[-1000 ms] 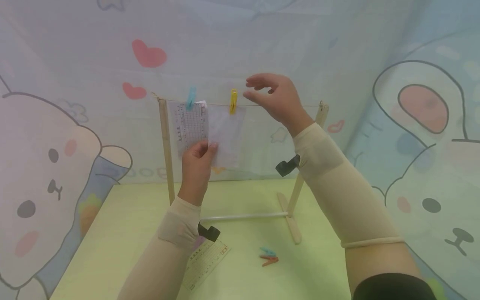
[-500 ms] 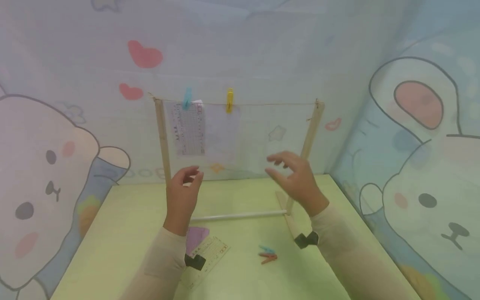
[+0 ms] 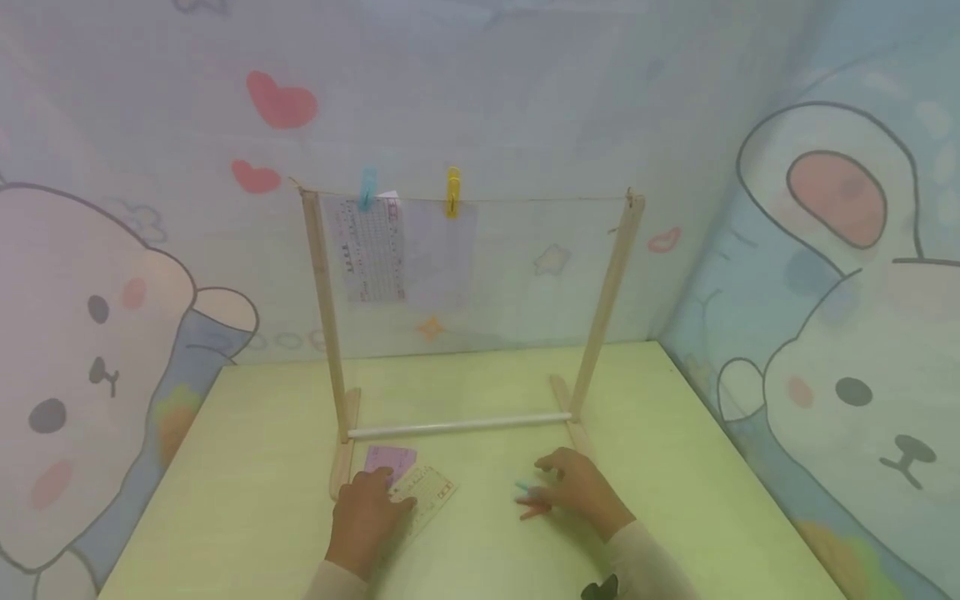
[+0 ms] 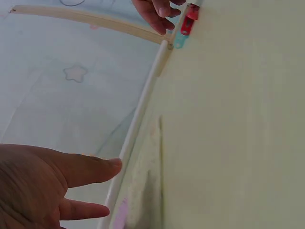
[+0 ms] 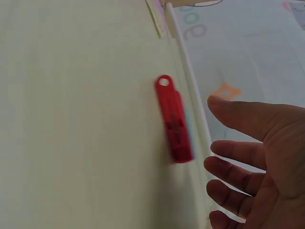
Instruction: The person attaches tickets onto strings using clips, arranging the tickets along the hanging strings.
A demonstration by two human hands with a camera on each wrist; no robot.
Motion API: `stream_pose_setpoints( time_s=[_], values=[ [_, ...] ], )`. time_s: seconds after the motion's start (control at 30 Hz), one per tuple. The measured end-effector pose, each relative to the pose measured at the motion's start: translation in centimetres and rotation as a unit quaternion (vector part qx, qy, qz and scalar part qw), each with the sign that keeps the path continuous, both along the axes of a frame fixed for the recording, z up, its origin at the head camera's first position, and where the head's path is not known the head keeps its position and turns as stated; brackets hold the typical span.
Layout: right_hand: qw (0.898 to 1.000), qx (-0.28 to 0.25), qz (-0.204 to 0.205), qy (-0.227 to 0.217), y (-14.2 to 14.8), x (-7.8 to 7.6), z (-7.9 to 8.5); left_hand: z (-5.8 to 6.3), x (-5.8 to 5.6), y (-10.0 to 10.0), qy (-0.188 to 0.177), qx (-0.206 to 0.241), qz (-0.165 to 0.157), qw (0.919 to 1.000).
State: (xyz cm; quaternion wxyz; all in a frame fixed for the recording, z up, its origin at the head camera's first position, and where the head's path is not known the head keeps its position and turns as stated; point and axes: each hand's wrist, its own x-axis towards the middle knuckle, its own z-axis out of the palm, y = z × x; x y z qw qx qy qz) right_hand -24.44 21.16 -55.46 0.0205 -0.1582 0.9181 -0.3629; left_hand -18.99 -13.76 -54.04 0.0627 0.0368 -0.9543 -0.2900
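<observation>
My left hand [image 3: 365, 521] reaches down over a printed paper slip [image 3: 431, 493], with thumb and fingers spread apart and nothing between them. A purple paper [image 3: 390, 458] lies partly beneath that slip. On the right, my right hand [image 3: 581, 493] hovers beside a red clothespin [image 5: 175, 124] and a light blue clothespin [image 3: 522, 486] on the table. Its fingers are loosely bent, and the right wrist view shows a gap between them and the red clothespin. Most of the blue one is hidden behind the red there.
Behind the hands stands a wooden frame [image 3: 600, 308] with a string across its top. A blue clothespin [image 3: 367, 190] holds a printed sheet [image 3: 371, 254] on it; a yellow clothespin [image 3: 453, 193] holds a pale sheet [image 3: 441, 267]. A white rod [image 3: 457, 426] joins the frame's feet.
Both hands have come down from the hanging sheets to the table: the left let go of the pale sheet and reached the paper slip, the right reached the loose clothespins.
</observation>
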Motion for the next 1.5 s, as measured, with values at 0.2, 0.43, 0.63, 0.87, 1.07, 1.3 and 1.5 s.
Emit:
stream_pose_setpoints(
  time_s=[0.2, 0.43, 0.63, 0.87, 1.07, 1.3, 1.5],
  values=[
    [1.0, -0.019, -0.012, 0.011, -0.8, 0.7, -2.3, -1.0, 0.2, 0.1, -0.003, -0.015, 0.007, 0.9999],
    [0.997, -0.037, -0.022, 0.071, -1.7, 0.9, -2.7, -1.2, 0.0, -0.1, -0.031, -0.001, 0.014, 0.9994],
    [0.998, -0.043, -0.031, 0.038, -1.7, 1.2, -2.9, -1.6, 0.2, 0.0, -0.035, 0.009, 0.02, 0.9992],
    [0.997, -0.055, -0.043, 0.028, -1.9, 1.3, -2.7, -1.8, 0.4, -0.2, -0.004, 0.015, 0.013, 0.9998],
    [0.999, -0.029, -0.025, 0.039, -1.9, 0.7, -3.3, -1.3, 0.5, -0.2, -0.003, 0.014, 0.008, 0.9999],
    [0.994, -0.07, -0.037, 0.08, -1.9, 1.0, -3.1, -1.7, 0.2, -0.2, -0.029, 0.047, 0.019, 0.9983],
    [0.99, -0.11, -0.04, 0.08, -1.8, 1.0, -2.1, -1.0, 0.3, -0.5, -0.01, 0.085, 0.013, 0.9963]
  ],
)
